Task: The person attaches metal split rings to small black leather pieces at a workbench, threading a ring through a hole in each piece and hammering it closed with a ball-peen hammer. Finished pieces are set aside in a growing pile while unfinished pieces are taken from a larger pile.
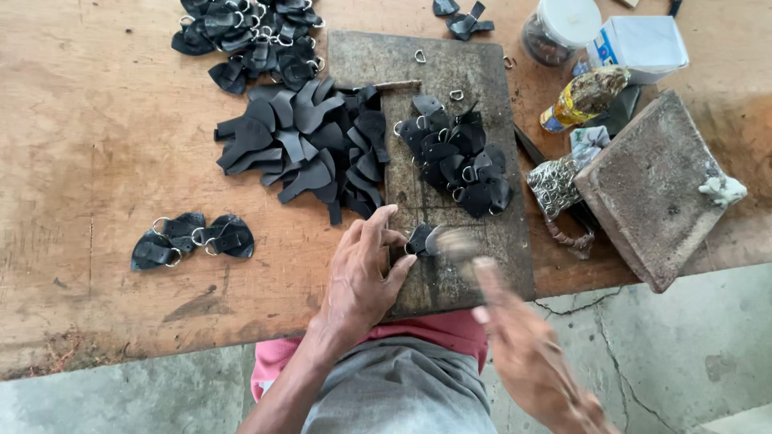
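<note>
Blurred right hand (pixel 535 362) grips a hammer (pixel 450 243) over a dark board (pixel 450 64) on the table (pixel 96 120).

Its fingers wrap the handle; the hammer head sits just beside a small black leather piece (pixel 418 239) near the board's front edge. Left hand (pixel 362 277), fingers pressed together, pins that piece down. Ringed black pieces (pixel 458 165) lie mid-board; flat cut pieces (pixel 301 145) lie left of it.

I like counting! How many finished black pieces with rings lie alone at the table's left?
2: left leather piece, and right leather piece beside it. Other heaps may hide more.
</note>
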